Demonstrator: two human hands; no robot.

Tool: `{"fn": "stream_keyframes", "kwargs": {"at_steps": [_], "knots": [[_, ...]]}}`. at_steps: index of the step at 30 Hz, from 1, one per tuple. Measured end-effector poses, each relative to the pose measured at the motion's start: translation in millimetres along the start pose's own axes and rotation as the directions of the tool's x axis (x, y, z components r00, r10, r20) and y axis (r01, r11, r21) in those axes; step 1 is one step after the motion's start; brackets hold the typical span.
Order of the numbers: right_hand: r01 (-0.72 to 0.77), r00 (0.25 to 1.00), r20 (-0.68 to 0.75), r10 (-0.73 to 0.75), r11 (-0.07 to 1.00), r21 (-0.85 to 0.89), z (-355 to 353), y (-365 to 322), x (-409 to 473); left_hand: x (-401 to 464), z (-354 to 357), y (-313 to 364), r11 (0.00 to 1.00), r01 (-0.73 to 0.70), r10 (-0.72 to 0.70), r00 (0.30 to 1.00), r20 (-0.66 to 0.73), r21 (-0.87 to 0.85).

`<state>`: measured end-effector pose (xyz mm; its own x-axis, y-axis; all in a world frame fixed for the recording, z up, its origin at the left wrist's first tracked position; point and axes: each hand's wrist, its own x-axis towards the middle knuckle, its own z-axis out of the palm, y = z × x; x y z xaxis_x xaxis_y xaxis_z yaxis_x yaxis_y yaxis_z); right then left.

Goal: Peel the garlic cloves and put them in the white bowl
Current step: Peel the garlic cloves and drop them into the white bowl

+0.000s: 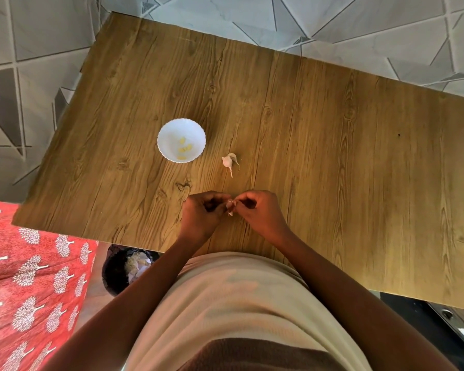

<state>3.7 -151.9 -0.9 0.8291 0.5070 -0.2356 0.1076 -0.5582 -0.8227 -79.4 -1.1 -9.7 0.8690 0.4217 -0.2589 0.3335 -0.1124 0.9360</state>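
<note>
Head view shows the left hand (202, 212) and right hand (257, 211) pinching one small pale garlic clove (229, 207) between curled fingertips above the brown wooden table (332, 156). The round white bowl (169, 131) stands well apart; a slippery clove may drop when the papery skin tears.

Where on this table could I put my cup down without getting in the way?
The right half of the wooden table is bare, as is the far stretch beyond the white bowl. It is crowded in the near middle: bowl, garlic bulb, and both hands, left hand and right hand, peeling a clove.
</note>
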Motion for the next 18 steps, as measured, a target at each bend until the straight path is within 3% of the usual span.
{"fn": "stream_keyframes", "kwargs": {"at_steps": [8,15,18], "knots": [[0.041,0.999,-0.026,-0.043,0.995,-0.089,-4.5,-0.8,-0.4,-0.1,-1.0,-8.6,0.992,0.071,-0.071,0.997,0.007,-0.102],[0.076,0.995,-0.072,-0.072,0.996,0.054,-5.7,-5.4,-3.8,0.1,-0.2,-7.0,0.993,0.038,-0.038,0.999,0.010,-0.115],[0.018,0.997,-0.070,-0.010,0.993,0.115,-4.2,-7.5,-3.4,-0.4,0.2,-7.3,0.993,0.043,-0.042,0.999,0.005,-0.113]]}}
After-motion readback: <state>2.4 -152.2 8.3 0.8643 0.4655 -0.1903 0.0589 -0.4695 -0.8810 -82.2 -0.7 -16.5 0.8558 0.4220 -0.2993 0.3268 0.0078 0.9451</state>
